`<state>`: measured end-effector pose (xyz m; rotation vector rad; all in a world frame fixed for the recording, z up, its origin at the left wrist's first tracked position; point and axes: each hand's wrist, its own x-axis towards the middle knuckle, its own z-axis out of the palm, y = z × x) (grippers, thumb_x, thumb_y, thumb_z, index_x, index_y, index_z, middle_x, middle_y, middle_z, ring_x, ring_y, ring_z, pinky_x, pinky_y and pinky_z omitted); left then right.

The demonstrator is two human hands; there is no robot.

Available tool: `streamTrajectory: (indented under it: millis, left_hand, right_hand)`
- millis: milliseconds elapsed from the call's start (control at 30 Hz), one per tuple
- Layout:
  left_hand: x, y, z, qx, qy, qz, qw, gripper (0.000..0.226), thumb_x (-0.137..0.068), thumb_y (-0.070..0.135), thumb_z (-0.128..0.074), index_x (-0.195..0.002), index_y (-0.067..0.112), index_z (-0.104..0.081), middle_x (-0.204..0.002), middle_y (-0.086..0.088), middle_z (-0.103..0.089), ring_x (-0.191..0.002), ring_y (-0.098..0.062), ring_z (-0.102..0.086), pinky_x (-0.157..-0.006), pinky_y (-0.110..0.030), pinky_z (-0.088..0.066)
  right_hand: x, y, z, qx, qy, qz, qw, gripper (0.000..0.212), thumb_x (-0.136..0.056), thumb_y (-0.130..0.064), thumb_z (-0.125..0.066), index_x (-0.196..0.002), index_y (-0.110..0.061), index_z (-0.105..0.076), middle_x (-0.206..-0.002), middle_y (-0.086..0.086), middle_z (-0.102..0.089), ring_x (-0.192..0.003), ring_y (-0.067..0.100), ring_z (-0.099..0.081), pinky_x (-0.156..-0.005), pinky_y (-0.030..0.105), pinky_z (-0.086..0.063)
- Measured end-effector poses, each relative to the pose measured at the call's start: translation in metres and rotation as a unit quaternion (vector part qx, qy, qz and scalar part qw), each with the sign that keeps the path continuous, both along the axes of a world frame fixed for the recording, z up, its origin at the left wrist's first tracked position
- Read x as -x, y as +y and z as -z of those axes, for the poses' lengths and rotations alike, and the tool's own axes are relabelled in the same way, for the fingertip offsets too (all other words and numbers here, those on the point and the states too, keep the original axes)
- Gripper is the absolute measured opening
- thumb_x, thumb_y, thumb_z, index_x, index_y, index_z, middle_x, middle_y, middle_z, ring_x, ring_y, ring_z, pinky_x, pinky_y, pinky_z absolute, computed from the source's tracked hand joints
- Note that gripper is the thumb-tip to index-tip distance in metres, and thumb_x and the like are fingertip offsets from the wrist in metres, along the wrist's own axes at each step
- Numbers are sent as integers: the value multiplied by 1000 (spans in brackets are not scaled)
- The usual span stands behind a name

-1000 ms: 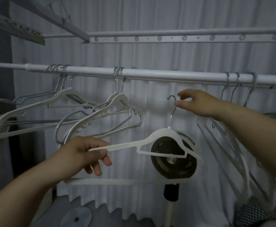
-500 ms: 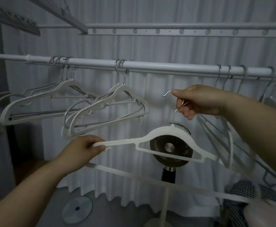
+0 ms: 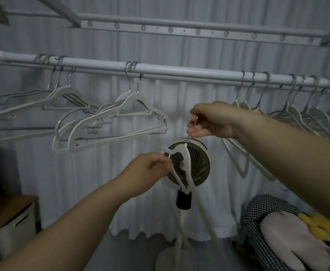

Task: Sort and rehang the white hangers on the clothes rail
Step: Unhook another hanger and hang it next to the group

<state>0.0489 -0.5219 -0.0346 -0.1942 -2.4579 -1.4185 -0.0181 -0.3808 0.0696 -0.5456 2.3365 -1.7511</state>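
In the head view, the right hand [image 3: 209, 120] is pinching the wire hook of a white hanger [image 3: 187, 163] with curled fingers. The left hand [image 3: 148, 169] is gripping its lower arm, so the hanger is hanging edge-on before the fan [image 3: 201, 153]. It is sitting below the clothes rail [image 3: 179, 72], under the bare stretch between the left group [image 3: 121, 118] and the right group [image 3: 297, 116], probably lining up for rehanging.
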Motion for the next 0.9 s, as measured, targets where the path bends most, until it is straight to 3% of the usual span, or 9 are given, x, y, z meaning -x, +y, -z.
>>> streamTrajectory:
  millis: [67,167,333,433,533,600,700,800,900]
  left_hand:
    - [1,6,-4,-10,-29,15,999,12,-87,29,-55,-77,26,-59,-76,9,-59,-73,-4,-57,-75,-22,-46]
    - [1,12,-7,32,-58,11,998,14,-81,40,-60,-78,28,-53,-83,4,-59,-78,-13,-59,-74,-28,-49]
    - [13,11,-6,150,-2,-32,988,20,-81,20,-61,-97,8,-64,-100,-9,-68,-59,-13,-51,-62,-27,-48]
    - [21,5,-9,163,18,-63,985,20,-83,15,-54,-96,6,-66,-96,-12,-68,-60,-17,-52,-65,-28,-49]
    - [32,0,-14,167,7,-77,983,24,-85,13,-50,-101,6,-66,-87,-11,-66,-51,-10,-46,-57,-24,-45]
    - [41,-1,-20,155,-13,-73,985,21,-85,11,-49,-95,8,-68,-81,-9,-63,-50,-8,-46,-57,-25,-46]
    - [55,0,-31,143,-31,-74,986,21,-84,9,-48,-70,19,-59,-65,-2,-55,-51,-13,-50,-65,-33,-54]
    - [68,5,-44,161,-18,-84,983,12,-84,7,-48,-80,14,-57,-71,-9,-58,-57,-18,-53,-68,-33,-54]
    - [81,12,-61,168,-4,-97,981,16,-84,7,-49,-89,9,-64,-85,-16,-64,-75,-25,-59,-75,-37,-57]
  right_hand:
    - [-2,-8,2,25,-3,-7,1000,36,-96,-13,-39,-62,-5,-45,-64,10,-49,-32,11,-59,-38,20,-52]
    - [-4,-21,4,43,2,-5,999,35,-96,-15,-39,-64,-4,-47,-63,9,-48,-32,11,-59,-38,19,-52]
    - [-2,-32,3,65,8,2,998,35,-97,-16,-40,-65,-4,-48,-63,8,-48,-32,10,-59,-39,19,-53]
    - [3,-31,1,74,17,5,997,34,-96,-17,-40,-66,-4,-49,-62,8,-49,-33,9,-59,-40,19,-53]
    - [13,-26,-3,54,34,7,998,31,-95,-19,-43,-70,-5,-53,-63,7,-52,-37,10,-60,-44,20,-55]
    - [20,-19,-8,11,61,12,998,28,-94,-21,-45,-72,-7,-55,-67,5,-55,-46,13,-61,-49,23,-54]
    - [34,-4,-20,-62,142,53,986,22,-93,-19,-47,-77,-7,-58,-80,8,-60,-61,15,-57,-59,23,-48]
    - [59,14,-33,-142,293,167,931,25,-90,-13,-49,-92,9,-62,-92,24,-62,-72,20,-52,-60,25,-39]
    - [85,39,-46,-225,434,270,829,26,-89,-11,-48,-108,-2,-63,-113,17,-61,-108,28,-53,-85,29,-40]
